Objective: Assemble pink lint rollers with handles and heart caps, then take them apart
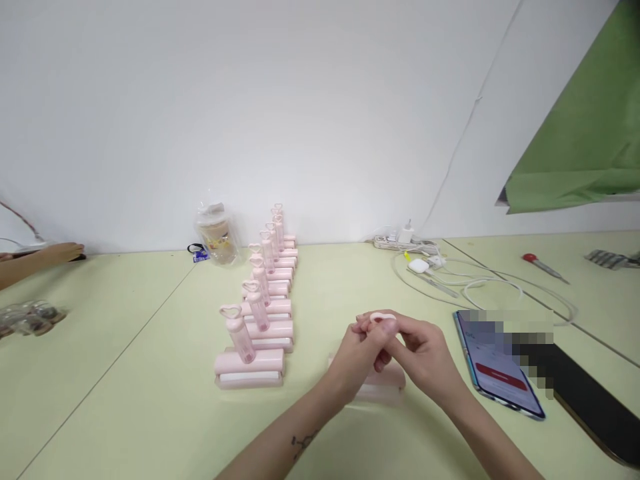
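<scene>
My left hand (353,353) and my right hand (425,350) meet in front of me, fingers closed together around a small pink piece with a heart-shaped loop (384,316). Most of that piece is hidden by my fingers. Below them on the table lies a pink roller-like body (383,387) with a pale lower strip, partly covered by my hands. To the left runs a row of similar pink bodies (250,362). Clear pink tubes (240,337) topped with heart loops stand upright on or against them.
A bagged drink cup (219,237) stands by the wall. On the right are a phone (495,367), a dark flat object (590,407), white cables (493,283) and a red-ended tool (543,265). Another person's hand (60,253) is at far left, near wrapped items (30,317).
</scene>
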Demonstrator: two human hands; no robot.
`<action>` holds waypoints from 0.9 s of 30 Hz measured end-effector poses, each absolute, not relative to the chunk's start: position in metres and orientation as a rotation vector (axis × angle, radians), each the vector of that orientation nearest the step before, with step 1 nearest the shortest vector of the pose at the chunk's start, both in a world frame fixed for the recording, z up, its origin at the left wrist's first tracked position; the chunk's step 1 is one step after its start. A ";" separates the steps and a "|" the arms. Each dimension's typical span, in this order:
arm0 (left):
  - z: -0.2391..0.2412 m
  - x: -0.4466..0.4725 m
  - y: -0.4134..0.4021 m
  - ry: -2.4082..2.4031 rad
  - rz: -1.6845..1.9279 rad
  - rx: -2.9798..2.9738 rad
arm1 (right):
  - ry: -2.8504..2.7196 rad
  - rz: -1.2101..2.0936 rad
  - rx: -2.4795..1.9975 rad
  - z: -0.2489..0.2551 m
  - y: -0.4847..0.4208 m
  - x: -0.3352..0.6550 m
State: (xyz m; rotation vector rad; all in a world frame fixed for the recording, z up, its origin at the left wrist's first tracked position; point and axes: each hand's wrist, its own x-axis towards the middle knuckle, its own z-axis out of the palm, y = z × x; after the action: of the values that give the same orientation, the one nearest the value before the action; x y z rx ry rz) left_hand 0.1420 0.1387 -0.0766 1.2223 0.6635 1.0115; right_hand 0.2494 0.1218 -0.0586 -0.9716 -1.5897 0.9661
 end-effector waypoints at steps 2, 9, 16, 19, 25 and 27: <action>-0.077 0.146 0.137 0.720 1.030 1.163 | -1.636 0.950 -1.010 -0.056 0.122 0.251; -0.081 0.153 0.135 0.682 1.137 1.035 | -1.675 0.841 -1.036 -0.053 0.119 0.249; -0.078 0.157 0.131 0.709 1.224 0.970 | -1.682 0.709 -1.058 -0.058 0.118 0.243; -0.081 0.157 0.130 0.726 1.249 0.960 | -1.661 0.658 -1.047 -0.062 0.117 0.243; -0.082 0.157 0.129 0.745 1.267 0.970 | -1.725 0.644 -1.064 -0.060 0.112 0.243; -0.082 0.157 0.130 0.740 1.259 0.975 | -1.742 0.641 -1.091 -0.059 0.111 0.243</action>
State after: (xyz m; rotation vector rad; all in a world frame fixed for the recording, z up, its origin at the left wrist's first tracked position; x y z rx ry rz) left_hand 0.1571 0.1296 -0.0821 0.9747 0.7402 1.2593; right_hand 0.2433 0.1111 -0.0586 -1.0912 -1.7417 0.6406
